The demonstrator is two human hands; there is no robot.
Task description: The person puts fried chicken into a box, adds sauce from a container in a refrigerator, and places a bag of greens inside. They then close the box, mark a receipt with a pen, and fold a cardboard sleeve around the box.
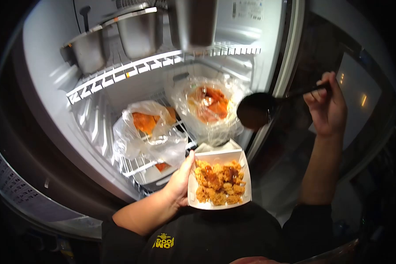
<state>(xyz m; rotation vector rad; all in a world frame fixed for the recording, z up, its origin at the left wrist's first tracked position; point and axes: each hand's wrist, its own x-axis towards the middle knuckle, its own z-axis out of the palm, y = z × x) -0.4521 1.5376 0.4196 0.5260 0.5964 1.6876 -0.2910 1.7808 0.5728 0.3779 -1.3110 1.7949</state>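
My left hand (180,180) grips the left side of a white paper box (247,193), its lid folded back. Pieces of fried chicken (220,182) lie in the box, with dark reddish sauce on the upper ones. Up to the right, my right hand (326,103) is closed round the handle of a black ladle (256,110). The ladle's round bowl points left and holds brownish sauce. It hangs in front of the fridge's right edge, above and to the right of the box.
An open fridge (268,39) stands ahead. On its upper wire shelf (132,72) are several steel containers (138,33). Below, clear plastic bags hold orange-red food: one bag (149,145) at the left, another bag (211,105) nearer the middle.
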